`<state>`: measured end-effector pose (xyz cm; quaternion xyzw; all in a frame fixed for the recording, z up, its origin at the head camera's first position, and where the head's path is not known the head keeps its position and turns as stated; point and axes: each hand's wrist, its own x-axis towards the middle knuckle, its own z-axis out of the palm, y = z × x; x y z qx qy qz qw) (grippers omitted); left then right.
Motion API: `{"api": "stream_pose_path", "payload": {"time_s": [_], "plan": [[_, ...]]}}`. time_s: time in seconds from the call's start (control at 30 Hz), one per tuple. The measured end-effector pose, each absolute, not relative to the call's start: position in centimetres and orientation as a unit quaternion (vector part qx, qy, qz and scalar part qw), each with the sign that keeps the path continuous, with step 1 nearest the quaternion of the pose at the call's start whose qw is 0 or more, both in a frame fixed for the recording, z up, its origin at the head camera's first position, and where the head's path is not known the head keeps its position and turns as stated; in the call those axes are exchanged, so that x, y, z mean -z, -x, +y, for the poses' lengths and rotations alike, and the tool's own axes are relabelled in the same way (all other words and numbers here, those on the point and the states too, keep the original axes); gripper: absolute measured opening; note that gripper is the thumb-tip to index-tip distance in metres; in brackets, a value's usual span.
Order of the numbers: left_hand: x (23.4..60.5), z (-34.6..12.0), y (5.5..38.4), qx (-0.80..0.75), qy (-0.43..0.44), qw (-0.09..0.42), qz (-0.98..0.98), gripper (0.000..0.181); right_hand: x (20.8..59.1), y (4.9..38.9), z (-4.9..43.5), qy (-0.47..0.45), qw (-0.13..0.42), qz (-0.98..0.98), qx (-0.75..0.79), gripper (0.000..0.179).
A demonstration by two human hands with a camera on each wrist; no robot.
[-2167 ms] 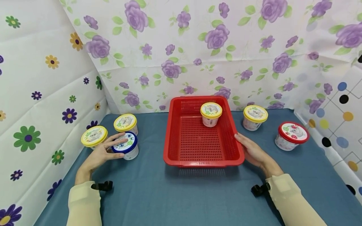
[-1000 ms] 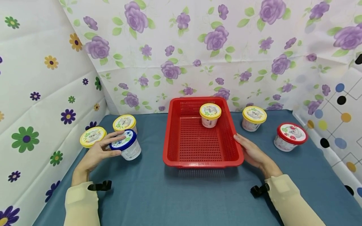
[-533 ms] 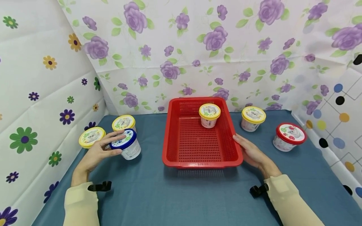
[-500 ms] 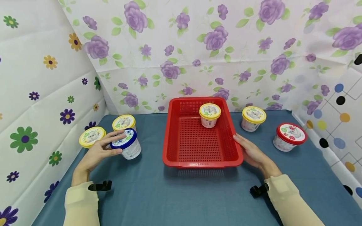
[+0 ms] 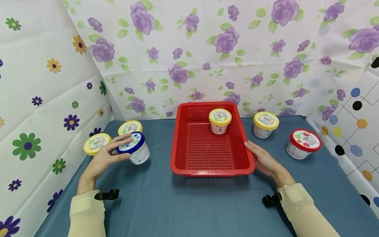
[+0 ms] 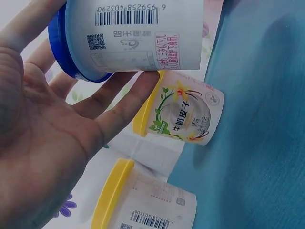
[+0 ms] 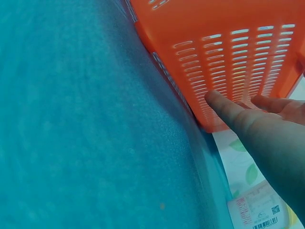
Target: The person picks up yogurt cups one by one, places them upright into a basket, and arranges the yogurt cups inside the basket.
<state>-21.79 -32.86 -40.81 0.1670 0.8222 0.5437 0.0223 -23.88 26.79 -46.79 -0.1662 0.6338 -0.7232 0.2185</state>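
My left hand [image 5: 103, 161] grips a blue-lidded tub [image 5: 139, 154] near its lid, thumb on the near side and fingers over the far side. That white tub is tilted, its lid leaning toward the hand; its printed barcode side shows in the left wrist view. Close behind it are two yellow-lidded tubs [image 5: 96, 144] [image 6: 186, 112]. My right hand [image 5: 264, 160] holds the right side of a red plastic basket [image 5: 211, 172] at the rim, and in the right wrist view its fingers [image 7: 224, 107] lie against the slotted outer wall. Inside the basket stands another yellow-lidded tub [image 5: 219, 126].
To the right of the basket stand a yellow-lidded tub [image 5: 264, 126] and a red-lidded tub [image 5: 300, 148]. Blue cloth [image 5: 183, 207] covers the table. Flowered sheets [image 5: 165, 42] rise behind and at the left, and a dotted sheet [image 5: 355, 131] at the right.
The blue-lidded tub has gone from nearly upright to tilted in my left hand, then shifted slightly right and away from me. My right hand and the basket have stayed in place.
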Motion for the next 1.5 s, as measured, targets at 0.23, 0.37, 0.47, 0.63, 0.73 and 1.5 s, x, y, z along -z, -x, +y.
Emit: {"api": "stream_pose_path", "payload": {"time_s": [0.23, 0.37, 0.47, 0.63, 0.73, 1.5], "plan": [[40.9, -32.7, 21.9, -0.544, -0.166, 0.013, 0.822, 0.052, 46.9, 23.9, 26.8, 0.165, 0.221, 0.634, 0.723, 0.058], [40.8, -32.5, 21.9, -0.538, -0.153, 0.007, 0.829, 0.051, 46.9, 23.9, 26.7, 0.163, 0.22, 0.634, 0.723, 0.057], [40.7, -32.3, 21.9, -0.529, -0.147, 0.005, 0.836, 0.051, 46.8, 23.9, 26.7, 0.16, 0.217, 0.634, 0.725, 0.057], [40.3, -32.1, 21.9, -0.525, -0.144, 0.005, 0.839, 0.051, 46.9, 23.9, 26.7, 0.169, 0.216, 0.632, 0.725, 0.057], [40.2, -32.0, 21.8, -0.522, -0.14, 0.005, 0.842, 0.05, 46.9, 23.9, 26.7, 0.168, 0.216, 0.632, 0.725, 0.057], [40.2, -30.9, 22.1, -0.536, -0.144, -0.013, 0.832, 0.051, 46.8, 23.9, 26.7, 0.167, 0.217, 0.636, 0.722, 0.058]]}}
